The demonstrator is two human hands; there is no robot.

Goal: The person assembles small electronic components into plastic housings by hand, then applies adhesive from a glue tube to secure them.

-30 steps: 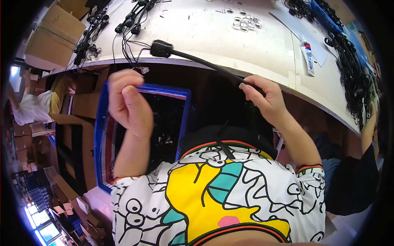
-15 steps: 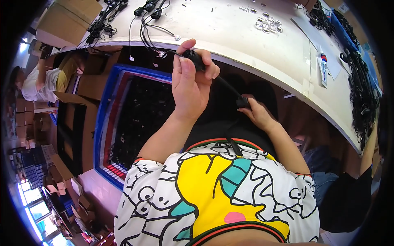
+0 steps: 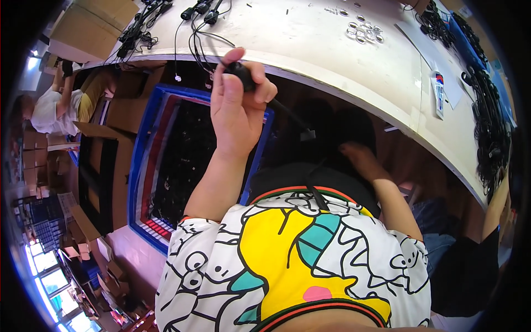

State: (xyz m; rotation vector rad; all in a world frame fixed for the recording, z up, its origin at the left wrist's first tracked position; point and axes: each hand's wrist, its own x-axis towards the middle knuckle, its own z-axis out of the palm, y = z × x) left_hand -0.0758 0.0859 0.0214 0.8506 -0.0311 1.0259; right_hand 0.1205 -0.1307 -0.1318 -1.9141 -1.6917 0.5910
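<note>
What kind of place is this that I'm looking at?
Probably a workshop or small assembly room: bundles of black cables lie on a long white worktable, cardboard boxes stand off to the left, and the left hand grips a black corded piece.

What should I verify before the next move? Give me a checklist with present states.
1. Left hand gripping the black fitting: ok, wrapped around it.
2. Lower cable end held: not ok, it's apart from the right hand.
3. Right hand empty: cannot tell, partly lost in shadow.
4. Co-worker's arm clear of the right hand: ok, well apart.
5. Contents of the blue-rimmed bin identifiable: cannot tell, too dark.
</note>
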